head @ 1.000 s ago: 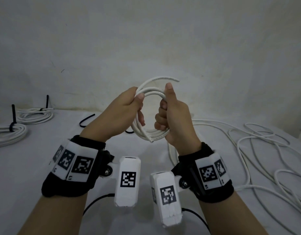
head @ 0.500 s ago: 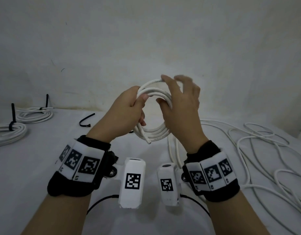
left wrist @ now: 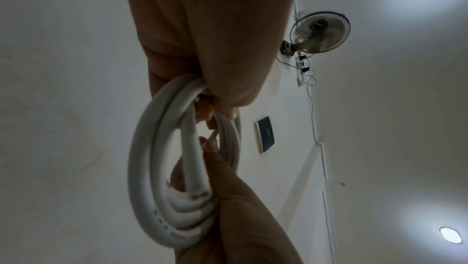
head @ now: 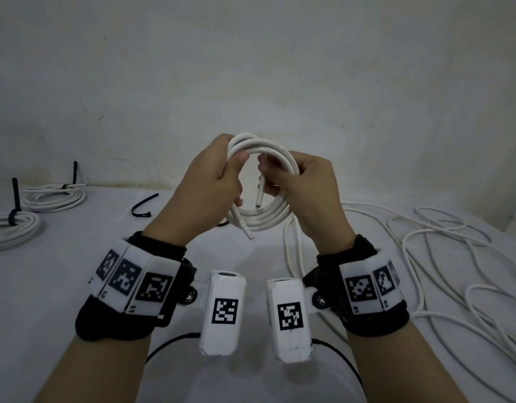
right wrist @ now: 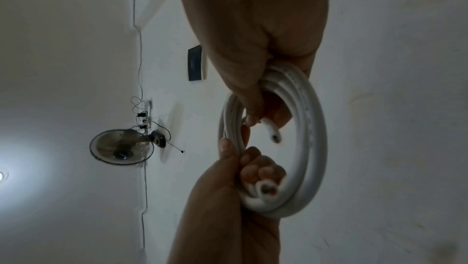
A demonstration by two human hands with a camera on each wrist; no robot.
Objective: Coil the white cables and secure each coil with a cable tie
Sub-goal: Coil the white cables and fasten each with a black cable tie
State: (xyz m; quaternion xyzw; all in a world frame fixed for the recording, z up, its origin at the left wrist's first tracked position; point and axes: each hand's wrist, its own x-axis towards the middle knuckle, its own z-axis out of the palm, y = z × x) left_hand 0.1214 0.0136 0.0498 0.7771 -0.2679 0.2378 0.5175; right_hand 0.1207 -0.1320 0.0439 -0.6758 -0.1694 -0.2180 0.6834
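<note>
At far left: two tied coils (head: 13, 225) lay near the bench (head: 61, 274) edge, apparently set aside as finished.
Tie: a spare black tie (head: 142, 205) lay just left of the hands, within easy reach.
Left hand (head: 206, 184): clenched round the coil (head: 265, 221), likely to stop the loops springing open.
Right hand (head: 306, 184): grasping the coil's other side, fingers on a loose end (head: 260, 191).
Right: loose cable (head: 443, 257) sprawled to the bench edge; room looked best in front.

- Left hand (head: 206, 181) and right hand (head: 305, 184) grip a white coil (head: 265, 218) above the table (head: 61, 286).
- Left of the coil: loose tie (head: 143, 205), two tied coils (head: 16, 228).
- Right of it: loose cable (head: 443, 257).
</note>
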